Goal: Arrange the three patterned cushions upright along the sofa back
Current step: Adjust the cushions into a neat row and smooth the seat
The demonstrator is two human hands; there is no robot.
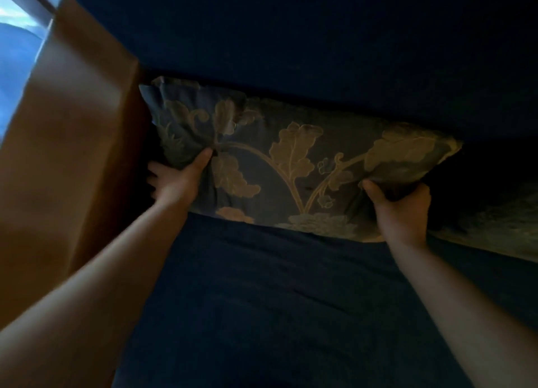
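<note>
A dark blue cushion (291,160) with a gold leaf pattern stands against the dark blue sofa back (320,38), at the sofa's left end. My left hand (177,178) pinches its left edge, thumb in front and fingers behind. My right hand (398,204) grips its lower right corner. A second patterned cushion (500,227) shows dimly at the right edge, partly cut off. I cannot see a third cushion.
The dark blue sofa seat (291,300) fills the foreground. A brown wooden sofa arm (72,154) rises at the left, right beside the cushion. A bright window (17,38) is at the top left. The scene is dim.
</note>
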